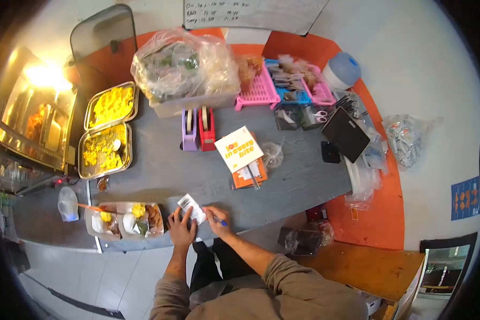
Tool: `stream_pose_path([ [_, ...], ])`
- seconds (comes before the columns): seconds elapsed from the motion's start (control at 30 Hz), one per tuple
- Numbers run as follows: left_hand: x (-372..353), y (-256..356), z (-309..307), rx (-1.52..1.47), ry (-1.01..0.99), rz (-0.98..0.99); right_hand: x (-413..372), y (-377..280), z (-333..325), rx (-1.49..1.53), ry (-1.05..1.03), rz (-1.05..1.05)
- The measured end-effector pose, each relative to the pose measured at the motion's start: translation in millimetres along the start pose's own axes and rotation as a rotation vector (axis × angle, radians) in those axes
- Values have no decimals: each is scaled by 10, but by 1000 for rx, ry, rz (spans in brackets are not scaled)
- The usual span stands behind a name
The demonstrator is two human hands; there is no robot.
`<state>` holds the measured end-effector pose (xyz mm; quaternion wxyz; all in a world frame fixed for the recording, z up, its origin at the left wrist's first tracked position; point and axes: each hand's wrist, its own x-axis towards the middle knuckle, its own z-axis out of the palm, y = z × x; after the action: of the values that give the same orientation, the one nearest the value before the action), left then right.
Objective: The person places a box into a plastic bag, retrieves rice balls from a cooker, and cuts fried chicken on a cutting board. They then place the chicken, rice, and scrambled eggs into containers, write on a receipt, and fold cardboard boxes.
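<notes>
On the table's front edge lies a white paper receipt [196, 213] with a dark printed block. My left hand [181, 226] presses it flat with fingers stretched out. Closed around a blue pen [222, 221], my right hand [217, 220] rests at the receipt's right side, the tip close to the paper. To the left of my left hand sit open meal boxes [121, 235] holding white rice, yellow food, something green and brown pieces. An orange-handled utensil [92, 207] lies across the left box.
Two foil trays [129, 154] of yellow food stand at the left, beside a lit warmer cabinet [16, 117]. Purple [189, 130] and red tape dispensers [207, 130], a printed white box [239, 150], pink baskets [257, 96] and a dark tablet [346, 134] occupy the table's back and right.
</notes>
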<state>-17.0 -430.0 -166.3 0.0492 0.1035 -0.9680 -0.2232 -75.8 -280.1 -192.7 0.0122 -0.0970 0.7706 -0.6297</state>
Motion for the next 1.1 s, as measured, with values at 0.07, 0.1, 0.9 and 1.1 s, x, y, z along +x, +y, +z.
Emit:
stream_pose_path([
  [0.07, 4, -22, 42, 18, 8, 4, -27, 85, 14, 35, -2, 20],
  [0.1, 3, -6, 9, 0, -1, -1, -20, -58, -13, 34, -12, 83],
  [0.9, 74, -39, -66, 13, -107, -61, 118, 23, 88, -179, -222, -335],
  [1.1, 68, -39, -56, 11, -119, -64, 87, 7, 89, -180, -132, -309],
])
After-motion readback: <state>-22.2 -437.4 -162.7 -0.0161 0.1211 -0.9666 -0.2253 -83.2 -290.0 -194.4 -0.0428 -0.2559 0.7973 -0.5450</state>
